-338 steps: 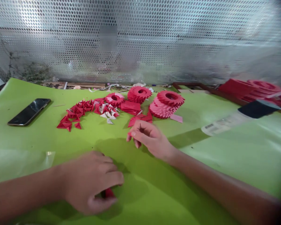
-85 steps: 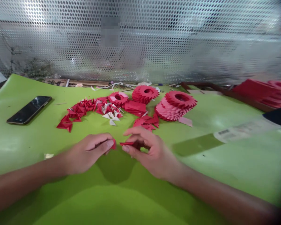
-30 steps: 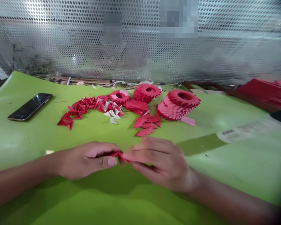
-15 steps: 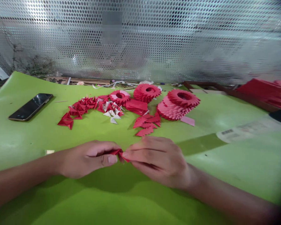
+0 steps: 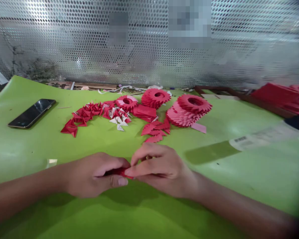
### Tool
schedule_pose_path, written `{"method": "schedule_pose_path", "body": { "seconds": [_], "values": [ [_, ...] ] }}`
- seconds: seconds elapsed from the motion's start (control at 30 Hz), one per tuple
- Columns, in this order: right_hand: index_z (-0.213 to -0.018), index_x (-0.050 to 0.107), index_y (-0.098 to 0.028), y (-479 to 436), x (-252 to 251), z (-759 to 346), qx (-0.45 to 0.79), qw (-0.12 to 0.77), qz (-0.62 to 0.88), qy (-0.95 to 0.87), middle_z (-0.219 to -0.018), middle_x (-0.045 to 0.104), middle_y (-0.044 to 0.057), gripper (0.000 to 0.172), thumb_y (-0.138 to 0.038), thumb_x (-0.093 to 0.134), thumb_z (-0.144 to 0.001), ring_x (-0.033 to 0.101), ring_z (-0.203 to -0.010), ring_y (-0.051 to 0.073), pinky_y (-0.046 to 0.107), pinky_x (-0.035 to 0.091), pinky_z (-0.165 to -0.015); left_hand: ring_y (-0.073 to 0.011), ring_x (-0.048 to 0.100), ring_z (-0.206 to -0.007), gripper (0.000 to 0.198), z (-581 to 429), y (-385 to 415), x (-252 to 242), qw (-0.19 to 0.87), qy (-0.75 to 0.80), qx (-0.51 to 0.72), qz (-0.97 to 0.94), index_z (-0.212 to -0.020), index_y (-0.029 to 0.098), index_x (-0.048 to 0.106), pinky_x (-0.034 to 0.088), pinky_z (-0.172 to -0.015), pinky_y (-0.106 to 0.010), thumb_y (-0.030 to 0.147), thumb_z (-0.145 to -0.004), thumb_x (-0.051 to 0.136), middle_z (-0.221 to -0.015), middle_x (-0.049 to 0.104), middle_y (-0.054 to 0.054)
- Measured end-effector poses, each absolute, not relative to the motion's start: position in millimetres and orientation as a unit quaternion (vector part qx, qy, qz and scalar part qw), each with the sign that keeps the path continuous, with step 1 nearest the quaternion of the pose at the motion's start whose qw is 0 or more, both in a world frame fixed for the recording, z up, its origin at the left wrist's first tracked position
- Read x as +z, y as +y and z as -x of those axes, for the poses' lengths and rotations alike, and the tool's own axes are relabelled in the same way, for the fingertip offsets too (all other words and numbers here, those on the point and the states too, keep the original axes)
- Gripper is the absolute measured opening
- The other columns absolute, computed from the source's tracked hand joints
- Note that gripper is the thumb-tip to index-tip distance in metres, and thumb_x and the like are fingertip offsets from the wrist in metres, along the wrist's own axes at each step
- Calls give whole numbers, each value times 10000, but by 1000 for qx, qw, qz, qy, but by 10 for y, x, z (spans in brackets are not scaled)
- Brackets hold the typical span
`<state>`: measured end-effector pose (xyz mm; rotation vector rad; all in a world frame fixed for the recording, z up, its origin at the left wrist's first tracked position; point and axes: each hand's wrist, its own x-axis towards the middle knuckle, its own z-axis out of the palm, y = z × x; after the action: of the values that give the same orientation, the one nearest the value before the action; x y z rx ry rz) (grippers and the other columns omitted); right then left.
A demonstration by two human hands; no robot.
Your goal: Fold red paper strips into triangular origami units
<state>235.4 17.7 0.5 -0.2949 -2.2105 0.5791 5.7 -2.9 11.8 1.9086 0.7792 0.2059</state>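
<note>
A small piece of red folded paper point(image 5: 121, 171) is pinched between my two hands, mostly covered by fingers. My left hand point(image 5: 97, 174) grips its left part between thumb and fingers. On its right end, my right hand point(image 5: 164, 169) presses with thumb and fingertips. Just beyond my right hand lie loose red zigzag-edged paper pieces point(image 5: 155, 129). A stack of red paper rectangles point(image 5: 146, 113) sits behind them. Farther left are folded red paper triangles point(image 5: 86, 114) and white-and-red ones point(image 5: 118, 116).
Ring-shaped folded-paper stacks point(image 5: 189, 111) stand at the back, with another ring point(image 5: 155, 98) beside them. A phone point(image 5: 32, 113) lies at left on the green tabletop point(image 5: 94, 215). A clear plastic sleeve point(image 5: 259, 137) is at right. Perforated metal point(image 5: 89, 43) walls the back.
Both hands have lowered slightly and drawn closer together around the red paper. My right index finger has lifted into a more arched shape. The things on the table stay put.
</note>
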Motion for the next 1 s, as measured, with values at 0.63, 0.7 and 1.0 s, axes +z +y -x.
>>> {"method": "schedule_pose_path", "body": {
  "seconds": [0.63, 0.7, 1.0],
  "values": [
    [-927, 698, -161, 165, 7, -2424, 29, 388, 126, -913, -809, 711, 15, 68, -179, 633, -930, 628, -651, 105, 239, 477, -578, -157, 508, -780, 377, -33, -25, 45, 532, 366, 124, -754, -1142, 187, 597, 429, -687, -247, 506, -1013, 442, -891, 559, -18],
    [-928, 703, -150, 169, 12, -2422, 36, 390, 122, -912, -807, 712, 23, 60, -166, 645, -920, 634, -655, 109, 242, 481, -579, -159, 512, -783, 373, -33, -21, 46, 528, 367, 121, -756, -1145, 188, 594, 429, -689, -248, 502, -1013, 444, -894, 563, -17],
    [-944, 711, -158, 202, -10, -2413, 75, 375, 86, -920, -852, 730, 31, 64, -145, 651, -925, 652, -727, 100, 217, 489, -616, -123, 468, -618, 296, -77, -48, 86, 482, 337, 85, -804, -953, 164, 563, 347, -549, -226, 425, -1023, 443, -745, 538, 14]
  ]
}}
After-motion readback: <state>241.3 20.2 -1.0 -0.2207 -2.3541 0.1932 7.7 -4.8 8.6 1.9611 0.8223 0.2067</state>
